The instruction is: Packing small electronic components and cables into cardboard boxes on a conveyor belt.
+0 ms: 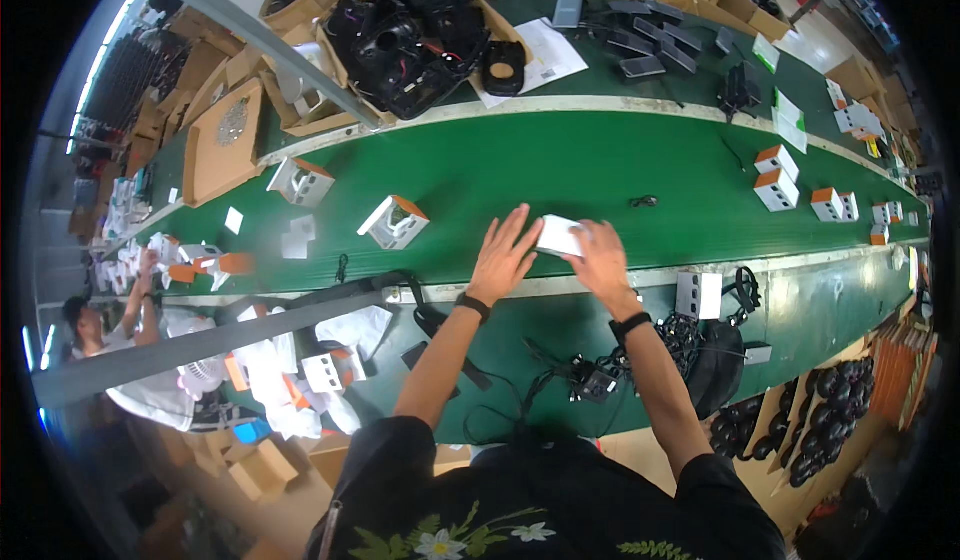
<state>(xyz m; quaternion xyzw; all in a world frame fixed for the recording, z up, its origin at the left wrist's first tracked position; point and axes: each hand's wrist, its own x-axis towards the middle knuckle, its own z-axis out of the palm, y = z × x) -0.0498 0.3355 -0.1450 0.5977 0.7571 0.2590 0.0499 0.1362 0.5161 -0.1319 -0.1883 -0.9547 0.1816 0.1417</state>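
A small white box [559,235] rests over the green conveyor belt in front of me, and its printed sides, if any, are hidden. My right hand [602,262] grips its right end, with the fingers bent over it and slightly blurred. At the box's left end is my left hand [503,258], its fingers stretched out and leaning toward the box. The left fingertips are close to the edge; whether they touch is hard to tell. Dark bands circle both wrists.
Open white-and-orange boxes [394,222] stand on the belt [480,160] to the left, closed ones [777,190] to the right. A small black cable [644,201] lies beyond my right hand. Nearer me are tangled black cables [595,380] and a white box [698,295]. At far left, another person [140,310] works.
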